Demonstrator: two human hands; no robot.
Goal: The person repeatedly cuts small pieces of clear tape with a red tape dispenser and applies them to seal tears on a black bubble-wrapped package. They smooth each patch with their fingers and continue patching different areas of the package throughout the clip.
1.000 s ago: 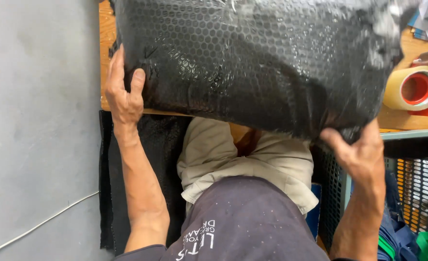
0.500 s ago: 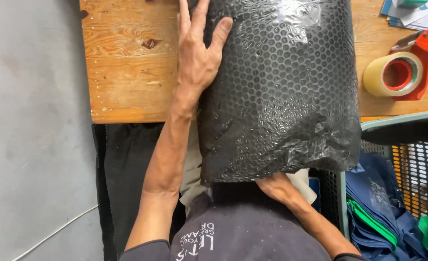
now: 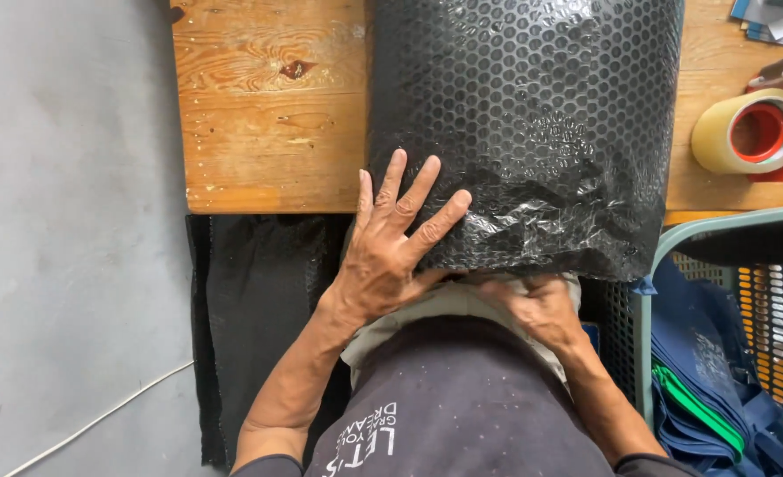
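Right, closest in, the right hand (image 3: 537, 305) sits tucked under the near end of the black bubble-wrap parcel (image 3: 524, 132), just off the table's front edge, against the person's lap. Only the back of it and the knuckles show, with the fingers curled up beneath the plastic; whether they actually pinch the loose wrap or merely prop it from below I cannot tell. Next to it, the left hand (image 3: 396, 243) lies fully open, fingers fanned wide, palm pressed flat on the parcel's near-left corner, right where the wrap crinkles. It grips nothing, it simply bears down.

The parcel itself lies lengthwise on the wooden table (image 3: 268, 115), its near end hanging over the front edge and its far end running out of view at the top. To do this well, I'd judge the flat hand should keep firm pressure on that corner so the bundle stays put, while the lower hand gathers the loose end evenly and draws it snug without bursting bubbles or leaving slack.

Further off, a roll of clear tape (image 3: 749, 132) in a red dispenser rests near the table's right edge, well apart from both hands. Below that corner, a pale green crate (image 3: 674, 234) holds folded blue bags (image 3: 710, 380). A black mat (image 3: 250, 309) hangs below the table's front-left side, over grey floor (image 3: 64, 221).
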